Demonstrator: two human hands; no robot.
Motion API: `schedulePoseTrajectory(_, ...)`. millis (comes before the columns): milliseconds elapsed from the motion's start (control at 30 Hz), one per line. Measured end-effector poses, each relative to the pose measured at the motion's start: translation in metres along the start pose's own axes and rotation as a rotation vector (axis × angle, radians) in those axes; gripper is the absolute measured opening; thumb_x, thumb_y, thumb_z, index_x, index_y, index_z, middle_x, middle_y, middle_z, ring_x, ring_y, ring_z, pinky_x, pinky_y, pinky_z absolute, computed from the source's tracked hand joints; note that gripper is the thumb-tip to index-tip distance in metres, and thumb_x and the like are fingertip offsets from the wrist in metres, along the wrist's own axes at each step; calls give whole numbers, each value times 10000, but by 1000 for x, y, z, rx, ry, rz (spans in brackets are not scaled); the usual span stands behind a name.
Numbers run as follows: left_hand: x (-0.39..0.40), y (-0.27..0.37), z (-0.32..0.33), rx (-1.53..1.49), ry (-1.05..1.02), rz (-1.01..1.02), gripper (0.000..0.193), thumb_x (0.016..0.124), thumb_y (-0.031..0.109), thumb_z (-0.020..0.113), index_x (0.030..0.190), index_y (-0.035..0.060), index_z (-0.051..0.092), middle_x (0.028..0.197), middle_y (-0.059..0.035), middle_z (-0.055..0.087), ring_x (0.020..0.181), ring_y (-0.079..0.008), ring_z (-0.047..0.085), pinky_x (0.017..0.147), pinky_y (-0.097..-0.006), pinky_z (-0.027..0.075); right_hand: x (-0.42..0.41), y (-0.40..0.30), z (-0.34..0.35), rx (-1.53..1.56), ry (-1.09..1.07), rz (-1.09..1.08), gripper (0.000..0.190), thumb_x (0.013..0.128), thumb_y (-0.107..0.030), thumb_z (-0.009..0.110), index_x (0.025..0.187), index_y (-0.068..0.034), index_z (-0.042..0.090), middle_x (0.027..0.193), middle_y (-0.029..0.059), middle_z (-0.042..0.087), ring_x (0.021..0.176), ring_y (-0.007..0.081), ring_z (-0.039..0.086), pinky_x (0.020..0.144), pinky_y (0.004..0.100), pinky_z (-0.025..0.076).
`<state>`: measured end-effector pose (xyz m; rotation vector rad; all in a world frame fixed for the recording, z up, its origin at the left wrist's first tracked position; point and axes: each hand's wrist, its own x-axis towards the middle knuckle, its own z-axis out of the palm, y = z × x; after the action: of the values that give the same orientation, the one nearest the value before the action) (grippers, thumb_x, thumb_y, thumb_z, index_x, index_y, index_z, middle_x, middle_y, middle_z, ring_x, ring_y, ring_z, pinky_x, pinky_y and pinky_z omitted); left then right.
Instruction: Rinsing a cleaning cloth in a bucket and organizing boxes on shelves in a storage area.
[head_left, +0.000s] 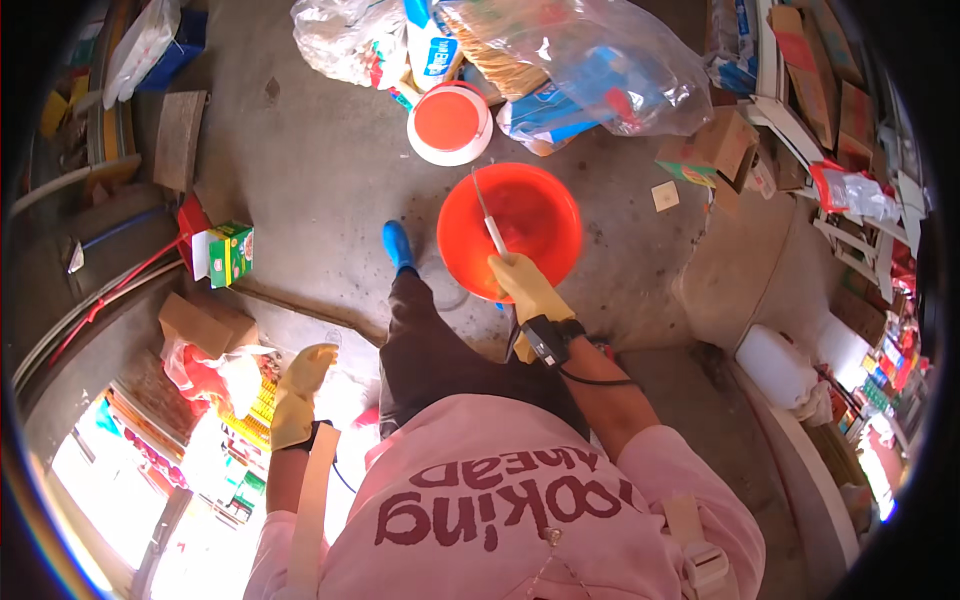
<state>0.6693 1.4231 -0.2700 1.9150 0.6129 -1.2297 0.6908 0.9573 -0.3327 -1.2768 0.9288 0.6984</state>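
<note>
My right hand (525, 289), in a yellow rubber glove, grips the white handle of a thin tool (496, 234). The tool's slim metal shank points away from me across an orange-red plastic basin (570, 247), its far end near the basin's far rim. I cannot tell what kind of tool it is. The basin stands on the concrete floor by my feet, and its inside looks blurred. My left hand (304, 394), gloved the same way, hangs out to the left with loosely bent fingers and nothing visible in it.
Just beyond the basin stands a white bucket with a red lid (448, 120). Behind it lie clear plastic bags (637, 67) of goods. A cardboard box (712, 146) sits to the right, a green carton (231, 255) to the left. A white jug (772, 364) rests farther right.
</note>
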Motion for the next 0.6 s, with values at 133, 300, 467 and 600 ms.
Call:
schedulePoseTrajectory(133, 33, 0, -44, -246, -40, 252, 316, 994, 146, 557, 1272, 9, 617, 1158, -112, 682, 1061, -187, 646, 971, -331, 497, 18, -13, 62, 87, -20, 58, 243, 945, -247, 591, 888, -11, 611, 719, 67, 634, 521, 128, 541, 517, 296, 455)
schedulePoseTrajectory(300, 13, 120, -95, -358, 85, 326, 326, 1008, 145, 512, 1275, -25, 589, 1238, -93, 632, 1147, -167, 603, 1027, -289, 454, 30, -25, 122, 61, -11, 41, 255, 945, -265, 604, 927, -11, 621, 757, 84, 664, 559, 142, 570, 558, 301, 501)
schedulePoseTrajectory(467, 48, 133, -156, -598, 121, 438, 383, 1015, 224, 532, 1280, -50, 563, 1187, -126, 640, 1153, -203, 612, 1048, -318, 453, 48, -54, 201, -17, -121, 65, 323, 959, -334, 622, 861, -27, 640, 811, 72, 645, 658, 145, 577, 640, 320, 503)
schedulePoseTrajectory(600, 69, 128, -161, -604, 111, 374, 344, 1001, 149, 535, 1269, -60, 583, 1187, -140, 654, 1113, -216, 633, 1025, -317, 475, 65, -74, 240, -82, -191, -21, 325, 962, -348, 616, 890, -32, 641, 820, 68, 647, 700, 145, 588, 673, 317, 496)
